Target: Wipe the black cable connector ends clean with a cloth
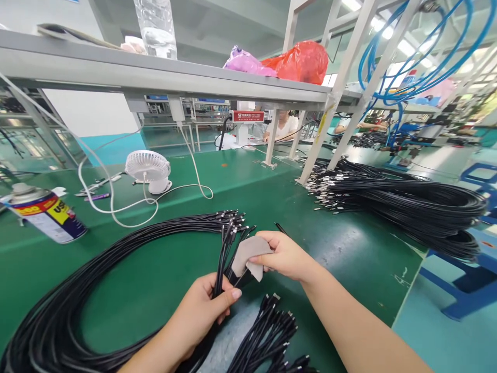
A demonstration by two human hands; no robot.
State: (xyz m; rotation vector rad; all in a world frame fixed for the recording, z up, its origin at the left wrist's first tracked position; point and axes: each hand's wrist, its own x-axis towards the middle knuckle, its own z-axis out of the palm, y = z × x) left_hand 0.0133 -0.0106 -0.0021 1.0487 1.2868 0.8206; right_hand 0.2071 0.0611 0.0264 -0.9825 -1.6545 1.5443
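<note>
My left hand (212, 300) is closed around a small bunch of black cables (222, 259), whose plug ends point upward. In my right hand (281, 254) a folded light-grey cloth (248, 254) is pinched between thumb and fingers. The cloth is against the cables just above my left hand; which cable it touches is partly hidden. A long looped bundle of black cables (128, 243) curves around on the left, its connectors close behind my hands. Below my hands lie more cable ends (267, 331) with metal-tipped plugs.
A spray can (50, 215) and a small white fan (149, 171) stand on the green table (334, 280) at left, near a white cord. A large cable coil (407, 202) lies at right. The shelf (174, 72) crosses above. A person (285, 127) sits beyond.
</note>
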